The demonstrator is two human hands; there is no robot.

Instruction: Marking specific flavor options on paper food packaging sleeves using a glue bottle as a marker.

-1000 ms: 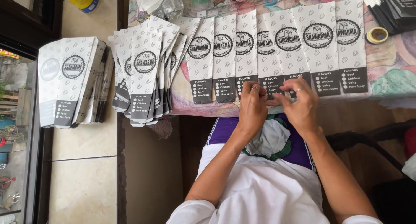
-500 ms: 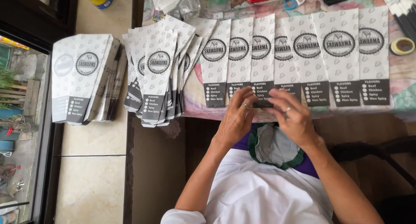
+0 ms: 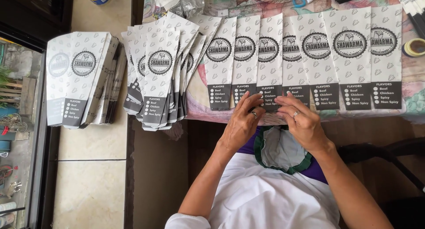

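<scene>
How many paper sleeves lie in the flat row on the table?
7 sleeves lie overlapping along the table edge; both hands touch the middle ones. Others may hide beneath the fanned pile.

Over the last second both hands slid leftward along the near edge of the desk point(image 3: 195, 111). They had been at the dark lower ends of the paper sleeves toward the right of the row; the left hand point(image 3: 241, 122) came to rest with its fingers point(image 3: 252, 99) on the sleeve point(image 3: 269, 60) nearer the middle, and the right hand point(image 3: 303, 122) followed to the neighbouring sleeve point(image 3: 292, 56). The hands also drew a little apart, the left fingers spreading flat. The head camera drifted, so the whole row sat lower and further right in view.
</scene>
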